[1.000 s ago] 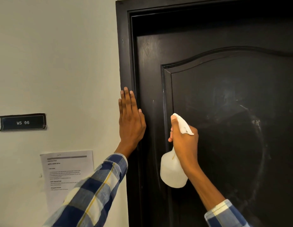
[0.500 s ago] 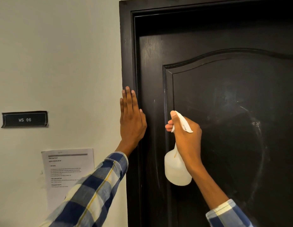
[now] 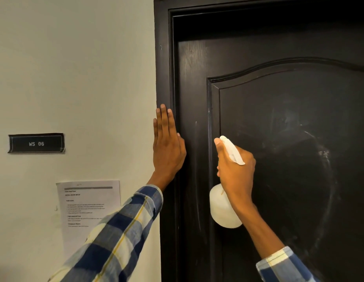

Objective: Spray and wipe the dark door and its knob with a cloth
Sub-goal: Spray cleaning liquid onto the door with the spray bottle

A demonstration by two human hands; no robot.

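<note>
The dark door (image 3: pixel 289 102) fills the right half of the view, with an arched raised panel and pale smears on its surface. My right hand (image 3: pixel 236 171) grips a white spray bottle (image 3: pixel 223 208) by its neck, fingers curled at the trigger, nozzle aimed at the door panel. My left hand (image 3: pixel 168 143) lies flat with straight fingers on the dark door frame (image 3: pixel 162 68). No cloth and no knob are in view.
A cream wall (image 3: pixel 75 68) lies left of the frame. It carries a black plate reading "WS 06" (image 3: pixel 36 143) and a printed paper sheet (image 3: pixel 87 208) below it. Both sleeves are blue-and-white check.
The view has shifted slightly, so the door and hands sit a little differently in frame. My right hand's fingers have pulled in on the trigger since half a second ago. The left hand stays flat on the frame.
</note>
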